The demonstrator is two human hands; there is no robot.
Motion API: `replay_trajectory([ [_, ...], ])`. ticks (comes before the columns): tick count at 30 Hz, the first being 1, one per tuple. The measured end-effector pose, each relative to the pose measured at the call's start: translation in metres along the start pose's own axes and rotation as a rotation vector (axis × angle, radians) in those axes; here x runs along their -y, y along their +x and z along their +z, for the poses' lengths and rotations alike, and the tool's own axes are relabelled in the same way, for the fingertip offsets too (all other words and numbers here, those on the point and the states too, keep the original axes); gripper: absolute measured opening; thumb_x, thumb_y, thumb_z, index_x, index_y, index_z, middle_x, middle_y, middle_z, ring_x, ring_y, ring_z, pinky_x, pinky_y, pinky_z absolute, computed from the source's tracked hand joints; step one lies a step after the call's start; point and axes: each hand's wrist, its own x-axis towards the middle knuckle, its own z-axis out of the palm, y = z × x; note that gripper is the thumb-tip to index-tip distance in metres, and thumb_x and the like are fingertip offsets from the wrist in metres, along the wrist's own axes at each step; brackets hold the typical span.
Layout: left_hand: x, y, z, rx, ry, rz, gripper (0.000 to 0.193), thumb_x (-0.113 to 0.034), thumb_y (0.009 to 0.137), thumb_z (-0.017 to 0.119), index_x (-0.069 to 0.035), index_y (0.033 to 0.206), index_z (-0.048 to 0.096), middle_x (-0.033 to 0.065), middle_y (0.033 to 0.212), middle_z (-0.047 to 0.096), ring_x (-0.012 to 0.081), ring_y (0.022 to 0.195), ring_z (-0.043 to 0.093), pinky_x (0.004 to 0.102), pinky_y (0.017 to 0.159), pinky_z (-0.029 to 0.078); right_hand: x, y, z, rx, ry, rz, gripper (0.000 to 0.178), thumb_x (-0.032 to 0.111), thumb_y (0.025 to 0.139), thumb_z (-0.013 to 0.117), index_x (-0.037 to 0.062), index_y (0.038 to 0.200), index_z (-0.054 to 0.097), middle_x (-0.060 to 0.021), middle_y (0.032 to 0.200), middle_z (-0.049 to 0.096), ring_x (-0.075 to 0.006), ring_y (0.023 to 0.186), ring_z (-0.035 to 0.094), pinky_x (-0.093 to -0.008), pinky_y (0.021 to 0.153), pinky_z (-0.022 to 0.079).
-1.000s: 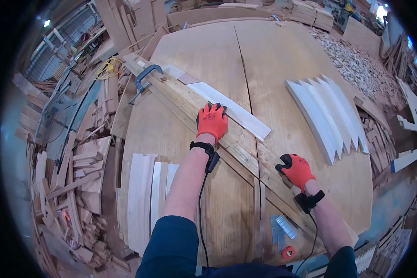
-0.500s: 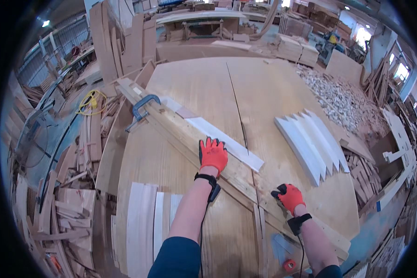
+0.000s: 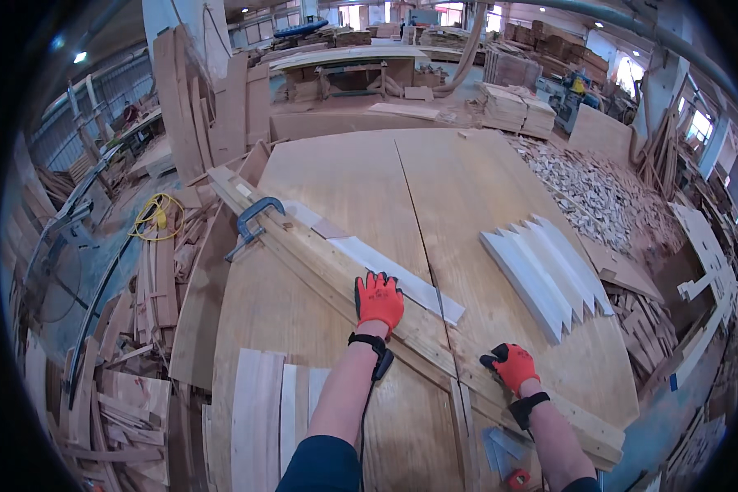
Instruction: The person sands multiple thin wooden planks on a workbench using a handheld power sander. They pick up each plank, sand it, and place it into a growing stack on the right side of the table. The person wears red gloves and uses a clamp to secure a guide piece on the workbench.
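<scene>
A long wooden beam (image 3: pixel 303 246) lies diagonally across the large wooden board on the worktable (image 3: pixel 320 180). A blue C-clamp (image 3: pixel 258 221) grips it toward its far left end. My left hand (image 3: pixel 380 299), in a red and black work glove, lies on the beam with its fingers stretched forward. A thin white strip (image 3: pixel 402 279) lies along the beam's far edge, just beyond those fingers. My right hand (image 3: pixel 512 367), gloved alike, rests at the beam farther right with its fingers curled. Whatever those fingers may hold is hidden.
Zigzag-ended white boards (image 3: pixel 549 279) lie on the right of the table, pale boards (image 3: pixel 256 402) at the near left. A red tape measure (image 3: pixel 517 479) and a bluish triangular piece (image 3: pixel 500 449) sit near my right forearm. Scrap wood (image 3: pixel 131 410) is piled left; offcuts (image 3: pixel 590 189) are heaped right.
The view has tilted upward, so the table and beam appear lower in the picture. Both hands keep about the same places along the beam.
</scene>
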Motion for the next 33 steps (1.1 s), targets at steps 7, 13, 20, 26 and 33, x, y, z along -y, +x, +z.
replay_trajectory([
  [7,-0.003,-0.024,-0.008,0.01,0.048,-0.017,0.048,-0.038,0.098,0.051,-0.011,0.137,0.059,0.0129,0.149,0.05,0.0353,0.141,0.039,0.0624,0.118,0.019,0.002,-0.016,-0.001,0.053,0.014,0.019,0.034,0.031,0.081,0.077,0.008,0.106,0.071,-0.0163,0.103,0.071,-0.0332,0.1,0.067,-0.0426,0.089,0.052],
  [13,-0.02,-0.067,-0.011,0.016,0.094,-0.009,0.049,-0.039,0.099,0.049,-0.013,0.139,0.057,0.0122,0.152,0.048,0.0351,0.143,0.037,0.063,0.118,0.018,-0.017,-0.061,-0.006,0.065,0.04,0.036,0.034,0.032,0.081,0.077,0.0089,0.105,0.071,-0.0151,0.106,0.069,-0.0325,0.102,0.066,-0.0423,0.089,0.052],
  [20,-0.044,-0.148,-0.032,0.075,0.095,-0.009,0.051,-0.04,0.098,0.05,-0.013,0.141,0.056,0.0117,0.154,0.046,0.034,0.145,0.036,0.0587,0.121,0.017,-0.043,-0.147,-0.007,0.021,0.031,0.007,0.034,0.034,0.081,0.077,0.0089,0.103,0.07,-0.0157,0.106,0.069,-0.0333,0.102,0.066,-0.0433,0.089,0.052],
  [26,-0.046,-0.245,-0.015,-0.133,0.119,0.051,0.05,-0.043,0.098,0.05,-0.014,0.136,0.059,0.0097,0.148,0.053,0.0329,0.142,0.04,0.0576,0.118,0.022,-0.061,-0.237,-0.016,0.119,-0.038,-0.078,0.037,0.041,0.083,0.074,0.0083,0.1,0.068,-0.0166,0.106,0.069,-0.0354,0.103,0.065,-0.0455,0.089,0.051],
  [33,-0.071,-0.344,-0.036,-0.135,0.05,-0.023,0.044,-0.037,0.093,0.058,-0.011,0.128,0.064,0.0082,0.142,0.058,0.0309,0.136,0.046,0.0512,0.119,0.024,-0.054,-0.27,-0.023,0.036,-0.132,-0.267,0.052,0.049,0.087,0.071,0.0074,0.118,0.064,-0.0186,0.119,0.065,-0.0364,0.112,0.062,-0.0459,0.092,0.051],
])
